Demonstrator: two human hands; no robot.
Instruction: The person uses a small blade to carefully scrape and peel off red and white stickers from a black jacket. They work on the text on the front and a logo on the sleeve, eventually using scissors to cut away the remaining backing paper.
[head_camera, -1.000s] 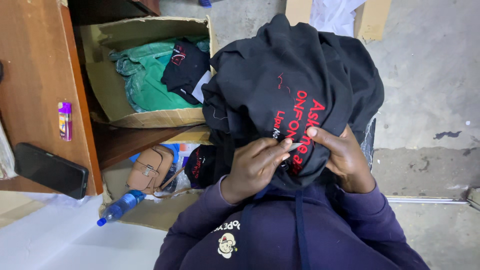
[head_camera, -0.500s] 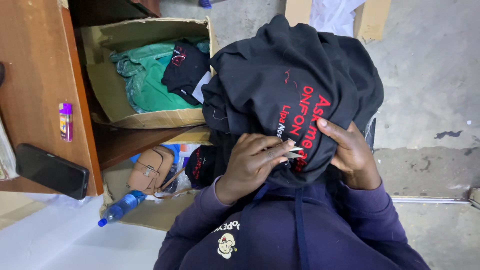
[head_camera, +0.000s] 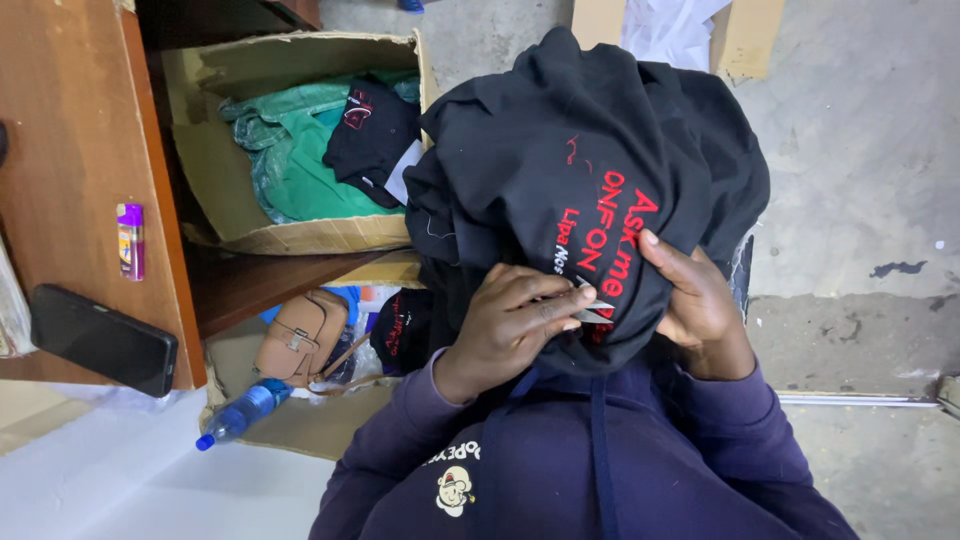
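Observation:
A black garment (head_camera: 590, 130) with red stitched lettering lies bunched on my lap. My left hand (head_camera: 505, 325) pinches small metal snips (head_camera: 597, 304) against the cloth just below the lettering. My right hand (head_camera: 700, 305) grips the garment's lower right fold, with its thumb lying on the red letters. The two hands are close together, with the snips' tip between them. My dark purple sleeves and top fill the lower part of the view.
An open cardboard box (head_camera: 300, 238) to the left holds green cloth (head_camera: 290, 150) and a black garment. A wooden table (head_camera: 70, 120) carries a purple lighter (head_camera: 130, 240) and a black phone (head_camera: 100, 340). A tan bag (head_camera: 300, 338) and a blue bottle (head_camera: 240, 412) lie on the floor.
My right thumb has slid up onto the red lettering, and the garment has shifted slightly. My left hand has stayed at the same spot with the snips.

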